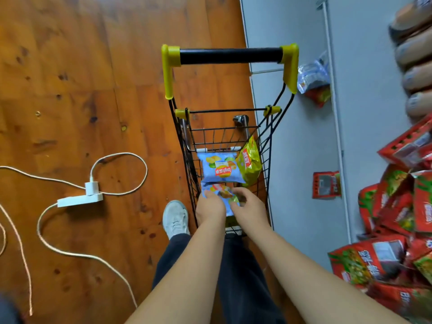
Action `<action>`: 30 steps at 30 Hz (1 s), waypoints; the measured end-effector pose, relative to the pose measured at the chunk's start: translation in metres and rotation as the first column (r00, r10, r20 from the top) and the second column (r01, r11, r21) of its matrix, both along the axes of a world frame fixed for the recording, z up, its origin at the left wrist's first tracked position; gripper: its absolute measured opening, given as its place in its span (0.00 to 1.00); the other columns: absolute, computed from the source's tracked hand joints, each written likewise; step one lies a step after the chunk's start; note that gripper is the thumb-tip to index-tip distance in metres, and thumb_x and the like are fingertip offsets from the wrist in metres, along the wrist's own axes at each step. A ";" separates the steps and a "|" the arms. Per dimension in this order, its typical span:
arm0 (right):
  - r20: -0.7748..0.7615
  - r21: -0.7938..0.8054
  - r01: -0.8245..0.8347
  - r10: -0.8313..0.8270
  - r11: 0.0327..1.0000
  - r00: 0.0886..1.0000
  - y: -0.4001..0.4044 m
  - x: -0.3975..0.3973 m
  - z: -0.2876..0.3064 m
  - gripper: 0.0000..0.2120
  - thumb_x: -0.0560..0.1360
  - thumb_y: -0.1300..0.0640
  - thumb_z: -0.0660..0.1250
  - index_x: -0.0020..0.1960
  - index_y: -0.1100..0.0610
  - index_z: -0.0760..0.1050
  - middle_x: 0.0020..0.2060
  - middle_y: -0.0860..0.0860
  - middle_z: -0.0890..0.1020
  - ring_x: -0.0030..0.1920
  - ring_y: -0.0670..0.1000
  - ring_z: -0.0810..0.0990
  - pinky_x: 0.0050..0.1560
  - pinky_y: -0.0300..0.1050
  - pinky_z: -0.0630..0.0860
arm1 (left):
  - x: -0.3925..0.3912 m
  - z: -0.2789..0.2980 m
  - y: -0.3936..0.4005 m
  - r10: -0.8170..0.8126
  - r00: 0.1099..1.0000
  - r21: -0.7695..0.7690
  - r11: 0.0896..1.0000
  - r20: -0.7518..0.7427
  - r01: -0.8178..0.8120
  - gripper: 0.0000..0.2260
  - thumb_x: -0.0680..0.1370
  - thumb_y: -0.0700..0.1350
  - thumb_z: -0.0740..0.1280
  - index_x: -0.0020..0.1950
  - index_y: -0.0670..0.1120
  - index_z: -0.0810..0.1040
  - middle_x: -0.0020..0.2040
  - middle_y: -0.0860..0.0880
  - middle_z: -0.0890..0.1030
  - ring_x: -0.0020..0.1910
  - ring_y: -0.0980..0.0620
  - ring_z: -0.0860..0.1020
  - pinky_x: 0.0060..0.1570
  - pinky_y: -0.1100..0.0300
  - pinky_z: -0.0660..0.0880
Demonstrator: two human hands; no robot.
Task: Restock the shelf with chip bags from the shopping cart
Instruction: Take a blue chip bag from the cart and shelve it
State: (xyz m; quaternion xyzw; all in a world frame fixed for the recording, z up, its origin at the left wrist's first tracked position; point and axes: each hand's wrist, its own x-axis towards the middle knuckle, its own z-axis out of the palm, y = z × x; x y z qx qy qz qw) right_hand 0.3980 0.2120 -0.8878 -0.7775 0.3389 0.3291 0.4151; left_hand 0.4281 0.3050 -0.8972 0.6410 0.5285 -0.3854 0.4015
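A small black wire shopping cart point(264, 146) with a yellow and black handle stands below me. In its basket lie a light blue chip bag point(218, 170) and a yellow-green chip bag point(250, 161) leaning at the right side. Nearer to me lies a second light blue chip bag point(222, 192). My left hand point(209, 206) grips its left edge and my right hand point(250, 206) curls over its right edge. The grey shelf unit point(364, 90) stands to the right, with red chip bags point(397, 206) piled on it.
A white power strip point(80, 199) with a charger and looping white cables lies on the wooden floor at the left. My white shoe point(175, 217) is beside the cart. A blue bag point(312, 76) and a red box point(326, 184) sit lower on the shelf unit.
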 end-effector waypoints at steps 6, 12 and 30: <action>-0.256 0.146 0.417 -0.373 0.897 0.892 -0.017 0.010 0.012 0.36 0.70 0.31 0.65 0.68 0.53 0.67 0.57 0.49 0.80 0.56 0.52 0.81 0.59 0.48 0.80 | 0.002 0.039 0.003 -0.061 0.974 -0.113 0.990 0.218 0.087 0.20 0.85 0.51 0.52 0.71 0.44 0.73 0.67 0.43 0.77 0.66 0.44 0.75 0.62 0.57 0.70; -0.295 0.245 0.540 -0.469 0.805 0.833 -0.013 0.016 0.008 0.41 0.66 0.41 0.76 0.71 0.52 0.62 0.58 0.50 0.80 0.54 0.53 0.83 0.59 0.57 0.79 | -0.001 0.032 0.014 -0.003 0.962 -0.153 0.987 0.274 0.047 0.20 0.83 0.55 0.54 0.67 0.48 0.76 0.63 0.47 0.81 0.62 0.46 0.78 0.64 0.45 0.75; -0.037 -0.142 -0.092 0.088 0.986 0.995 -0.008 0.041 0.024 0.36 0.75 0.48 0.69 0.75 0.60 0.57 0.70 0.57 0.70 0.67 0.57 0.72 0.62 0.48 0.72 | 0.021 0.033 0.027 -0.353 0.865 -0.136 0.896 0.356 0.422 0.08 0.78 0.47 0.69 0.56 0.49 0.75 0.50 0.52 0.81 0.48 0.51 0.79 0.49 0.54 0.77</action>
